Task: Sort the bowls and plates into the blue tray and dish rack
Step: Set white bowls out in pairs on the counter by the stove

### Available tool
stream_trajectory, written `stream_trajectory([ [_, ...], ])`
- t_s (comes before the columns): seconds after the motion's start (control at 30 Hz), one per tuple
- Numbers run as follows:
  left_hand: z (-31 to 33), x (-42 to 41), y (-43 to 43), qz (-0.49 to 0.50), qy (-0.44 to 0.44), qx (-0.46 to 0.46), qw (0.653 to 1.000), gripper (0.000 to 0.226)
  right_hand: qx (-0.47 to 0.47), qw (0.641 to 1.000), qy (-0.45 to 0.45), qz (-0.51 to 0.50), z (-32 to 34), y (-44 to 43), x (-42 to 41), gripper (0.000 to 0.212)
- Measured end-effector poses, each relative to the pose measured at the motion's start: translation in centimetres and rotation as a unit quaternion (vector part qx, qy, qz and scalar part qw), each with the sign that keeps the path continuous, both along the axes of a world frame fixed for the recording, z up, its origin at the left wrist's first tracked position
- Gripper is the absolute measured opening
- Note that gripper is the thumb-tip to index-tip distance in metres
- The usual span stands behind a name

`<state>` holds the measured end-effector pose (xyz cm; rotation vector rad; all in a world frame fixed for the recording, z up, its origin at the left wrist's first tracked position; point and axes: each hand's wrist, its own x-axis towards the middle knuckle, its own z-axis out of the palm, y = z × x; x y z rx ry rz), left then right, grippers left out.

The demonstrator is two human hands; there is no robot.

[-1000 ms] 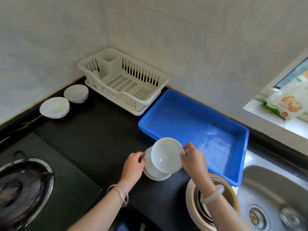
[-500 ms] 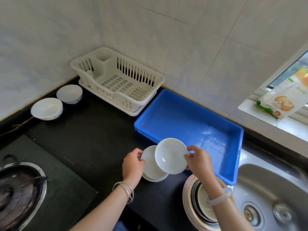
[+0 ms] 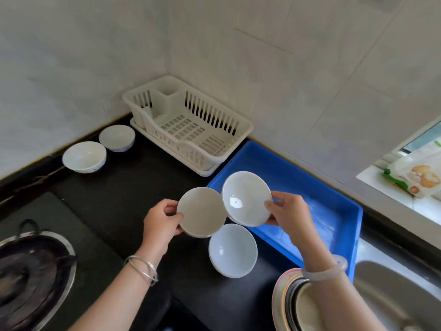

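Over in the corner of the tiled walls sits the white dish rack (image 3: 191, 132), with the blue tray (image 3: 334, 194) just beside it. Right hand (image 3: 291, 216) pinches one small white dish (image 3: 245, 198) by its rim, tilted, up over the tray's near corner. Left hand (image 3: 160, 223) grips a second dish (image 3: 201, 212) the same way, above the black worktop (image 3: 124, 192). A third dish (image 3: 232, 250) lies on the worktop below them. Two white bowls (image 3: 84, 156) are side by side by the left wall. There's a stack of nested plates (image 3: 281, 302) bottom right, partly hidden by the forearm, next to the steel sink (image 3: 393, 295), and a stove burner (image 3: 31, 278) on the left. Half a second back the left hand was only steadying the pile on the worktop. Now it's lifted its own dish off, so the pile's split three ways.
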<state>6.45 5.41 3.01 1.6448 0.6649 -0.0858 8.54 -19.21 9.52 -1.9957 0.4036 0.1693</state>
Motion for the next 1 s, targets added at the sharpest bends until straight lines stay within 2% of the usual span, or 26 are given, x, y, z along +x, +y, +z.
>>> stream_trajectory([
  [0.23, -1.7, 0.7, 8.4, 0.130, 0.016, -0.047, 0.990, 0.022, -0.018, 0.996, 0.026, 0.081, -2.8, 8.0, 6.0, 0.029],
  [0.37, -3.4, 1.7, 12.8, 0.196, 0.018, -0.062, 0.978, 0.021, 0.005, 0.994, 0.056, 0.097, -5.4, 13.5, 9.5, 0.027],
  [0.67, -6.8, 5.2, 19.1, 0.291, 0.038, -0.101, 0.950, 0.019, 0.033, 0.991, 0.090, 0.091, -11.1, 23.0, 15.8, 0.030],
  [1.0, -9.2, 7.4, 20.5, 0.347, 0.027, -0.139, 0.927, 0.020, 0.036, 0.993, 0.101, 0.050, -14.5, 26.8, 18.8, 0.025],
])
